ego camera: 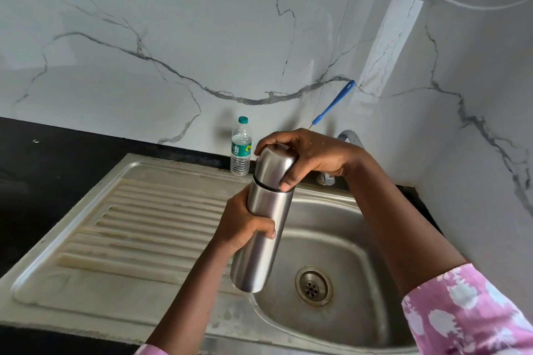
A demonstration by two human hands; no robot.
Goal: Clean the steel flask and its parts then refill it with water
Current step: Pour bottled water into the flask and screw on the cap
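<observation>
A steel flask point(259, 239) hangs tilted over the left rim of the sink basin point(346, 239). My left hand point(242, 225) grips its body around the middle. On top sits the flask's steel cap point(272, 166), with a dark seam line below it. My right hand point(311, 155) grips this cap from above, thumb pressed on its lower edge.
A plastic water bottle point(241, 147) with a green cap stands at the back of the steel sink. A blue-handled brush point(334, 104) leans against the marble wall. The tap point(350, 137) is behind my right hand. The ribbed drainboard point(138, 219) lies left; the drain point(313, 285) lies below the flask.
</observation>
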